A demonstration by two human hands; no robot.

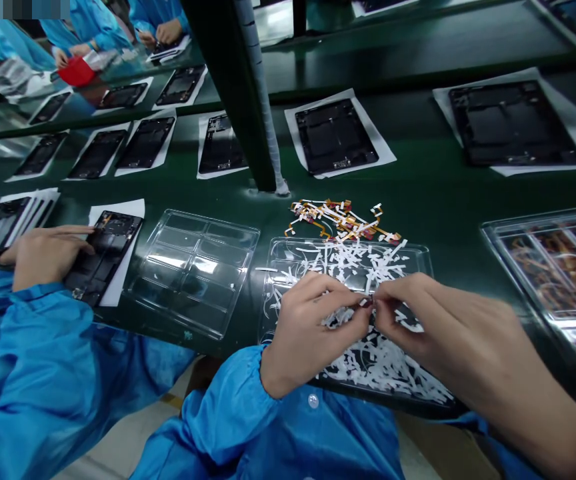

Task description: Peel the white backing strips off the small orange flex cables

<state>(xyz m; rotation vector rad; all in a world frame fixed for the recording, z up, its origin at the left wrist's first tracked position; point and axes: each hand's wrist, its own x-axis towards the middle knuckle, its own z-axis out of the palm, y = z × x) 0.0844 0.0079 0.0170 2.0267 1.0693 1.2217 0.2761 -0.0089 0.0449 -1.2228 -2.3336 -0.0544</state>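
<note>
Over a clear plastic tray (425, 253) full of white paper-like strips (393, 373), my two hands meet fingertip to fingertip. My left hand (313, 327) pinches a small flex cable (365, 302), of which only a dark reddish and white end shows. My right hand (448, 327) is closed in a pinch right against that end; whatever sits between its fingertips is hidden. Just beyond the tray lies a loose pile of orange flex cables (338, 217) with white tabs.
An empty clear divided tray (193, 267) lies to the left; another tray (513, 267) at right holds many orange flex cables. A co-worker's hand (48, 257) touches a black device panel (105, 250). A green post (241, 100) rises ahead, with several panels on white sheets behind.
</note>
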